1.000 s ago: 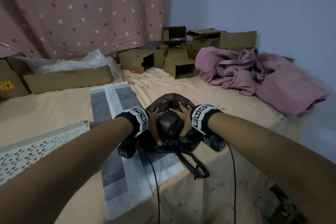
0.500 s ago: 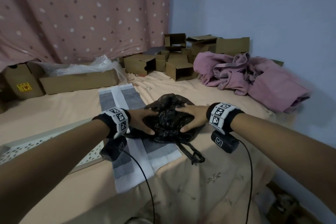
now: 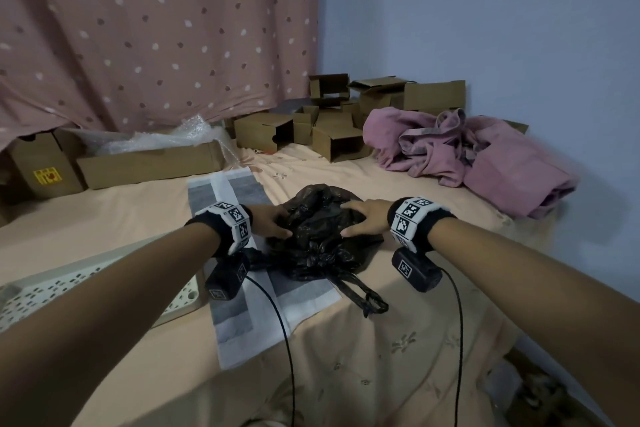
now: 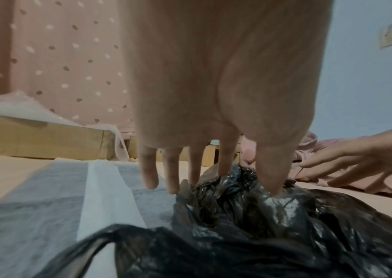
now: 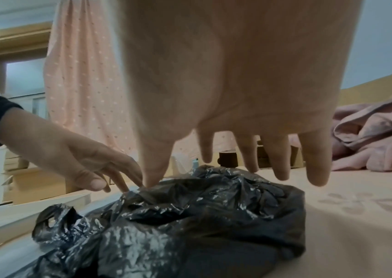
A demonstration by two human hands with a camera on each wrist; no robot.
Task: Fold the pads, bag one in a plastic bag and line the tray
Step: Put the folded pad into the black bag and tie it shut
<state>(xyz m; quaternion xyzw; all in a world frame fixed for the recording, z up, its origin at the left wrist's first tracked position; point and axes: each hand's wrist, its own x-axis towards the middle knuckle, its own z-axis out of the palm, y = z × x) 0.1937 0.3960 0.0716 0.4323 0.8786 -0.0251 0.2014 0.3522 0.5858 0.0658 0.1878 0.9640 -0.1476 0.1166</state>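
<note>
A crumpled black plastic bag (image 3: pixel 320 236) with something bulky inside lies on the bed, partly on a flat grey-and-white pad (image 3: pixel 228 191). My left hand (image 3: pixel 273 220) rests on the bag's left side with straight spread fingers (image 4: pixel 271 180). My right hand (image 3: pixel 363 218) lies flat on its right side, fingers (image 5: pixel 153 175) straight too. The bag's tied handles (image 3: pixel 367 298) trail toward me. A cream perforated tray (image 3: pixel 69 291) lies at the left under my left arm. The bag's contents are hidden.
Open cardboard boxes (image 3: pixel 332 128) stand at the back, with a long box of bubble wrap (image 3: pixel 149 156) at the back left. A heap of pink cloth (image 3: pixel 467 156) lies at the right. Wrist cables (image 3: pixel 280 322) run toward me over the peach sheet.
Both hands went from cupping the bag close together to lying flat and apart on its two sides. The bag is pressed lower and wider, and the head view has lifted.
</note>
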